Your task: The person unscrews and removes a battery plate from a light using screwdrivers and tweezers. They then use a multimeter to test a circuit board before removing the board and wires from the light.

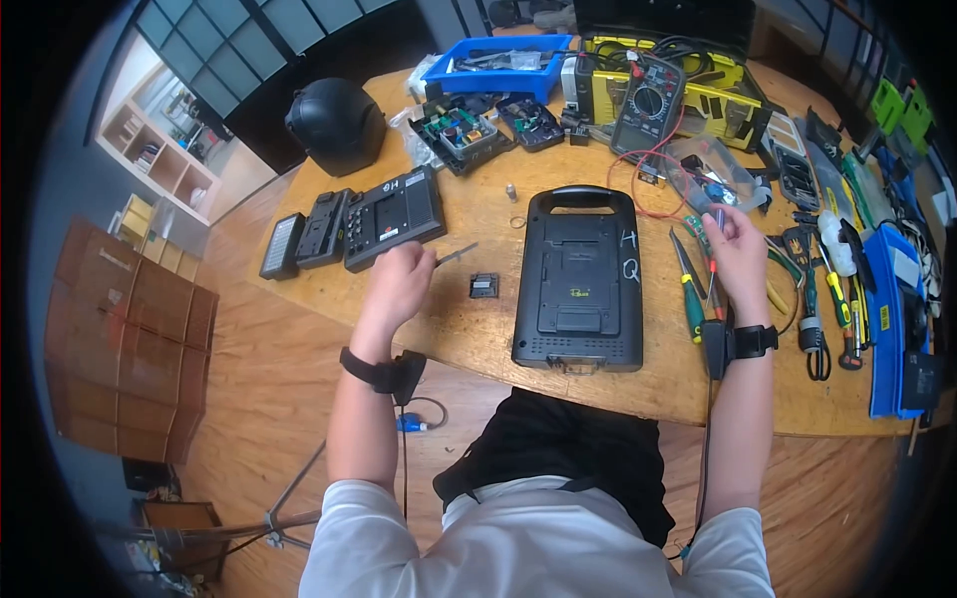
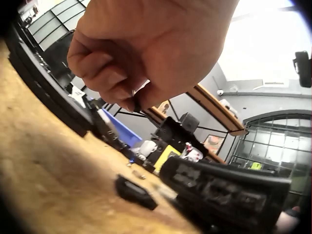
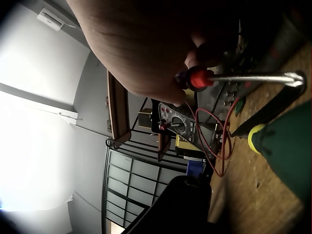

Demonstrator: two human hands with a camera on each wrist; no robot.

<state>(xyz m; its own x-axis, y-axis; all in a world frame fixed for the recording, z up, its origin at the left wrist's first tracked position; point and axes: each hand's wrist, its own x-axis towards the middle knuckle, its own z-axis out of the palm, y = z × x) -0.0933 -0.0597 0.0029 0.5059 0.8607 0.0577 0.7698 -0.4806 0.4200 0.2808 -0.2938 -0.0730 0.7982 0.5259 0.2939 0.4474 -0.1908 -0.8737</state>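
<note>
My left hand (image 1: 397, 284) is over the table's near left part, fingers curled, pinching a thin dark strip-like tool (image 1: 459, 253) that points right. I cannot tell its exact kind. Just right of it lies a small square black part (image 1: 483, 286). A flat black case (image 1: 576, 299) with a carry handle and white letters rests between my hands. To its right, my right hand (image 1: 740, 254) holds a screwdriver (image 3: 200, 79) by its handle. The right wrist view shows its red collar and bare metal shaft. Below that hand lie green-handled pliers (image 1: 692, 304).
Black devices (image 1: 394, 219) lie at the left, with a round black case (image 1: 335, 125) behind. An opened device with a circuit board (image 1: 459, 135), a blue tray (image 1: 498, 66) and a multimeter (image 1: 650, 104) with red leads are farther back. Several hand tools (image 1: 842, 299) crowd the right side.
</note>
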